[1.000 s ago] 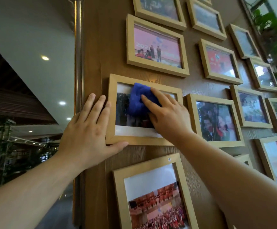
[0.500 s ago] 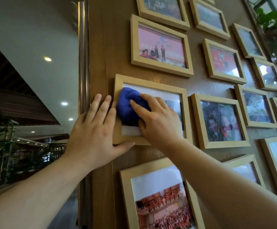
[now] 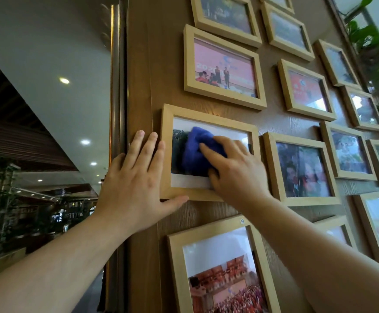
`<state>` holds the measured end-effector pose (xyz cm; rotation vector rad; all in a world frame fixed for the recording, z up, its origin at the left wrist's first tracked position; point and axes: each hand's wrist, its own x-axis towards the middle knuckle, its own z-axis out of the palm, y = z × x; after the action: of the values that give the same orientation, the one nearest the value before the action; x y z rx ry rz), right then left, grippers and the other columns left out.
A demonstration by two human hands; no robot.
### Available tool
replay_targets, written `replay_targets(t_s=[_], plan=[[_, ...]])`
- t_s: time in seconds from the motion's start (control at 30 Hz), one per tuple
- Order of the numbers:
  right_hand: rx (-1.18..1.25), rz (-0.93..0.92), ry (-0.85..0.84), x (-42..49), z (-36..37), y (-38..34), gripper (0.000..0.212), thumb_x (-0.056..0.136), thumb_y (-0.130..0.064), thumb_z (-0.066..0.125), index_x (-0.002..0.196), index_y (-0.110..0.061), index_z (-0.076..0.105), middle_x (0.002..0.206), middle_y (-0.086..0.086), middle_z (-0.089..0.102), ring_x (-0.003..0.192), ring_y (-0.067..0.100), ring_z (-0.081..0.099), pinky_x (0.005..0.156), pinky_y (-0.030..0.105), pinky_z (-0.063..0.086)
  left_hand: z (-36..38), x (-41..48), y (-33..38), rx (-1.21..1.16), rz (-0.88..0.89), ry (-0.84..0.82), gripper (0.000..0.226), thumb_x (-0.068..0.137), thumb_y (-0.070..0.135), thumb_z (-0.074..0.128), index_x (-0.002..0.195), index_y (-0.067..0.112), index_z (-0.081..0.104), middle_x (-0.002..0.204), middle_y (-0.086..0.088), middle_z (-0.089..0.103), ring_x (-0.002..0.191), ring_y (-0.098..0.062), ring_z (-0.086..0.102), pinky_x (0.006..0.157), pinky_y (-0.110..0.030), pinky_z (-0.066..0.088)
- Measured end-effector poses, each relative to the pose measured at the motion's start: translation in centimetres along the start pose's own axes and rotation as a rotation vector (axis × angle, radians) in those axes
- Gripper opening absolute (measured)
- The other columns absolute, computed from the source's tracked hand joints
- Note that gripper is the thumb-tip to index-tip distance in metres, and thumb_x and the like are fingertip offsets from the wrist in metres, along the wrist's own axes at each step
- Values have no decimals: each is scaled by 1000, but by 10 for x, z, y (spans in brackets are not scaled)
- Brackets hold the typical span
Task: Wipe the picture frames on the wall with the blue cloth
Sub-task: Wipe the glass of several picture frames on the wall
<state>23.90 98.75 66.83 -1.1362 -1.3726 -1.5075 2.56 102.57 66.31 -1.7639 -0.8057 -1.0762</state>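
Observation:
A light wooden picture frame (image 3: 206, 118) hangs on the brown wood wall, at the left end of the middle row. My right hand (image 3: 238, 172) presses a bunched blue cloth (image 3: 195, 152) against the middle of its glass. My left hand (image 3: 136, 184) lies flat on the wall, fingers spread up along the frame's left side, thumb under its bottom left corner. The cloth and my right hand hide much of the photo.
Several more wooden frames cover the wall: one above (image 3: 222, 66), one below (image 3: 220, 267), one to the right (image 3: 301, 168), others further right. A metal strip (image 3: 115, 86) edges the wall on the left, with open hall beyond. Green plants (image 3: 378, 55) hang at top right.
The blue cloth and my right hand slid left to the frame's left edge, then back right toward the middle of the glass. My left hand stays at the frame's corner.

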Motion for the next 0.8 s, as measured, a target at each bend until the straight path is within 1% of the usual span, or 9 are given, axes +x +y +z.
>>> replay_targets(t_s=[0.07, 0.13, 0.2, 0.3, 0.43, 0.57, 0.63, 0.73, 0.8], plan=[[23, -67, -6, 3, -2, -22, 50, 84, -34, 54, 133, -21, 49, 132, 14, 50, 111, 32, 50, 72, 44, 50, 0, 0, 0, -7, 8, 11, 106, 75, 83, 31, 148, 7, 25, 160, -14, 22, 150, -29, 9, 110, -54, 31], [40, -95, -25, 4, -5, -32, 53, 83, -36, 59, 132, -19, 51, 130, 15, 52, 110, 33, 51, 72, 45, 51, 0, 0, 0, -15, 13, 19, 105, 75, 83, 31, 147, 7, 28, 160, -15, 24, 149, -29, 10, 110, -55, 31], [14, -128, -53, 0, -7, -29, 55, 83, -37, 60, 133, -17, 51, 131, 17, 52, 112, 34, 51, 71, 46, 52, 0, 0, 0, -11, 10, 23, 106, 74, 84, 31, 149, 8, 26, 160, -14, 23, 150, -28, 9, 110, -55, 30], [-63, -154, -97, -11, -9, -8, 55, 83, -30, 67, 134, -16, 50, 132, 18, 51, 111, 36, 52, 71, 47, 51, 0, 1, 0, 4, 4, 13, 108, 74, 84, 29, 149, 8, 23, 161, -14, 20, 150, -28, 6, 111, -55, 28], [-127, -26, -119, -24, -19, 24, 51, 83, -21, 66, 133, -18, 52, 129, 16, 52, 108, 36, 52, 68, 47, 51, -3, 1, 0, 44, 17, -6, 106, 76, 84, 24, 149, 7, 21, 160, -17, 21, 149, -32, 9, 114, -60, 23], [-60, 109, -65, -41, -34, 43, 46, 87, -20, 59, 132, -17, 52, 131, 15, 50, 112, 35, 49, 69, 49, 52, -6, -12, 0, 111, 95, -37, 102, 81, 81, 20, 147, 3, 24, 156, -25, 27, 147, -38, 17, 116, -62, 18], [-31, 131, -31, -52, -41, 42, 45, 87, -19, 60, 132, -17, 53, 131, 15, 52, 112, 35, 49, 68, 49, 52, -6, -29, 2, 128, 167, -56, 103, 82, 81, 22, 147, 2, 25, 155, -26, 27, 146, -39, 18, 115, -63, 18], [13, 143, 20, -71, -49, 29, 46, 84, -14, 64, 129, -17, 57, 129, 14, 55, 110, 36, 51, 62, 44, 51, -5, -59, 9, 127, 272, -72, 105, 82, 82, 26, 147, -1, 26, 156, -27, 24, 146, -40, 17, 114, -62, 21], [46, 132, 24, -87, -51, 15, 46, 82, -13, 65, 128, -16, 59, 127, 15, 56, 110, 34, 51, 65, 41, 49, -5, -80, 17, 105, 325, -89, 107, 81, 83, 28, 146, -2, 26, 155, -28, 25, 145, -42, 19, 113, -61, 25]])
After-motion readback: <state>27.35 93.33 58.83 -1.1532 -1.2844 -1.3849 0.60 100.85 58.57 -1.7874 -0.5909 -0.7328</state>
